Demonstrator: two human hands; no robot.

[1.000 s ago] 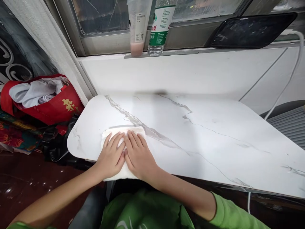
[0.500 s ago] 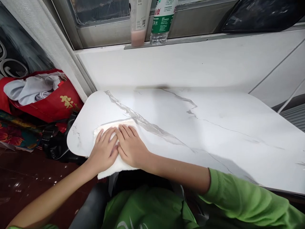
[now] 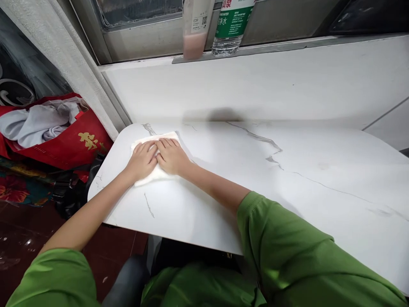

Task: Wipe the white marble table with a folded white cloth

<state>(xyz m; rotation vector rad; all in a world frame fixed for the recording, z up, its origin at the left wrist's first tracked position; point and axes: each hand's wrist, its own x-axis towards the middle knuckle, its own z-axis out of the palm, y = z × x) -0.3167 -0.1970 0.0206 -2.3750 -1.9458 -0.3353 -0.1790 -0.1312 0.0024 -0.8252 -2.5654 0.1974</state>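
Hands [image 3: 173, 157] and cloth [image 3: 157, 175] farther forward

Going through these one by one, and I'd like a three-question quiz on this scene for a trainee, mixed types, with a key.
1. Short answer: What lies under the left hand and the right hand on the marble-patterned table?
2. True or false: The red bag beyond the table's left end has light-coloured fabric in it.
3. Multiple choice: What colour is the liquid in the plastic cup beside the green-labelled water bottle?
A) Green
B) Pink
C) Black

Key: 1. A white cloth; 2. True; 3. B
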